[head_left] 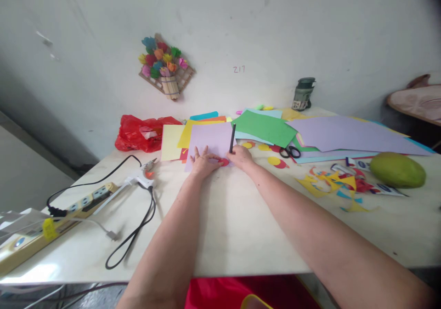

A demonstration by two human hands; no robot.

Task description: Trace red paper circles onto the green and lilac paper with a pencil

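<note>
A lilac sheet of paper (210, 136) lies at the middle of the table, over yellow and cream sheets. My left hand (204, 163) rests on its lower part with the fingers spread, the fingertips touching a small red paper circle (224, 162). My right hand (240, 156) is closed round a black pen (233, 138), held upright at the lower right edge of the lilac sheet, just right of the red circle. The pen's tip is hidden by the fingers.
Black scissors (290, 152), yellow and red circles (274, 161) and paper scraps (325, 183) lie right, near a green fruit (398, 169). At left are a glue gun (143, 175), a power strip (86, 203) and a red bag (138, 134). A bottle (303, 94) stands behind.
</note>
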